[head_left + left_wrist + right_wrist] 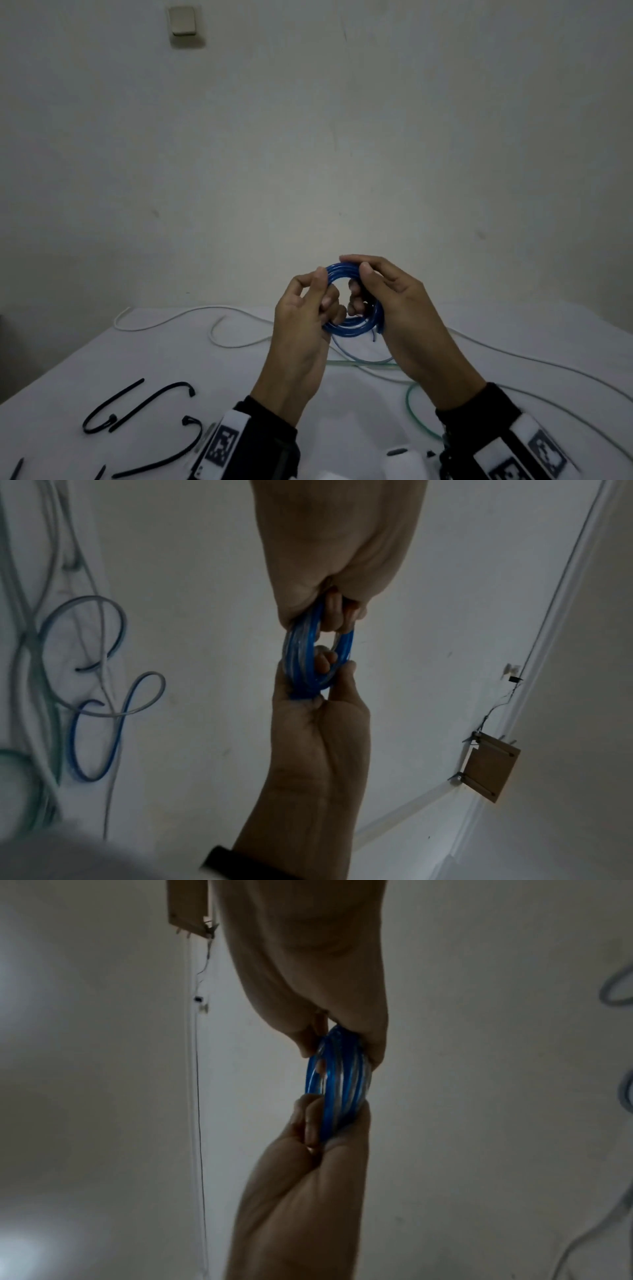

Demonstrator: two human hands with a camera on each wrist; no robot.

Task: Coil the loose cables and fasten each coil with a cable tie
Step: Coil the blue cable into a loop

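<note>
Both hands are up off the table (85, 370), holding the blue coil (352, 298) between them, well above the loose cables. The left hand (301, 318) pinches the coil's left rim between thumb and curled fingers; the right hand (394, 301) wraps its fingers round the right rim, thumb on top. The turns look gathered, though a short tail end pokes out below the coil, nearest the right hand.

To do this well, I'd say one hand should keep the turns pressed flat together, tuck that tail in, and free the other hand for a tie. The black cable ties (137, 404) lie on the table down and to the left of the coil, nearest the left hand, so the right hand is probably the better one to keep hold. A white cable (164, 318) and a green cable (411, 407) lie uncoiled beneath the coil.

No containers are in sight.
</note>
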